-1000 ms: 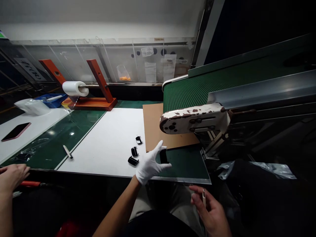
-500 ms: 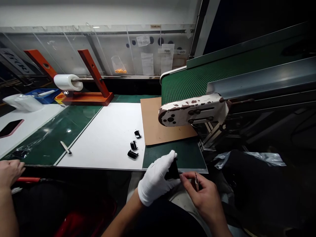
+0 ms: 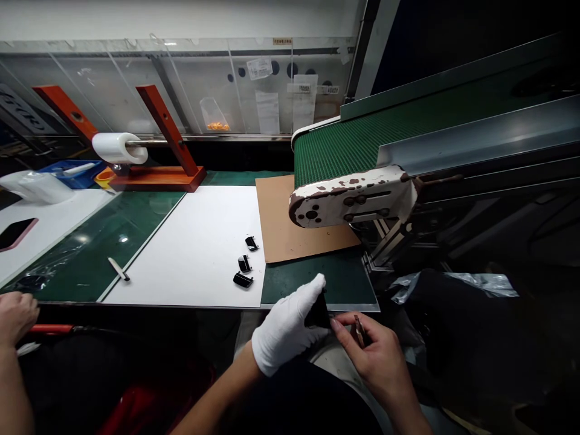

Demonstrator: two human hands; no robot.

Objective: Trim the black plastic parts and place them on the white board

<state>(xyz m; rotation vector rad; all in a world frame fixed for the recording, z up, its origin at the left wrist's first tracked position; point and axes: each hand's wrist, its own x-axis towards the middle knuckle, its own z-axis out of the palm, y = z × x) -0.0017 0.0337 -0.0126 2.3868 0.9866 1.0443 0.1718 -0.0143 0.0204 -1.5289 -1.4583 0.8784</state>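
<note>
Gloved hand grips a black piece, bare fingers at its edge

Measuring everything from the white sheet (image 3: 199,241) on the bench, I see the black piece (image 3: 318,313) held up off its near right corner. The person's left hand (image 3: 287,329), in a white glove, is clamped on it. The right hand (image 3: 378,356), bare, is closed: thumb and forefinger come together at the piece's edge, and a thin tool (image 3: 359,331) is tucked between the fingers.

Three small black parts (image 3: 243,280) lie on the sheet toward its right side. Cardboard (image 3: 276,223) lies along the sheet's right edge, and a green conveyor (image 3: 335,154) juts in over it. A pale pen-like tool (image 3: 118,269) lies at the sheet's left edge; well left of the sheet are a phone (image 3: 17,234) and a co-worker's hand (image 3: 17,315), whose hold I cannot tell.

The writing is all beyond the sheet. On the clear bins (image 3: 194,72) sit a tan sticker (image 3: 283,41), a tilted white label (image 3: 260,69) and a strip of dense dark print (image 3: 299,88), each too small to read. Far back and left of the sheet, a sign (image 3: 20,110) bears big blurred characters, apparently ending in a bracketed R.
</note>
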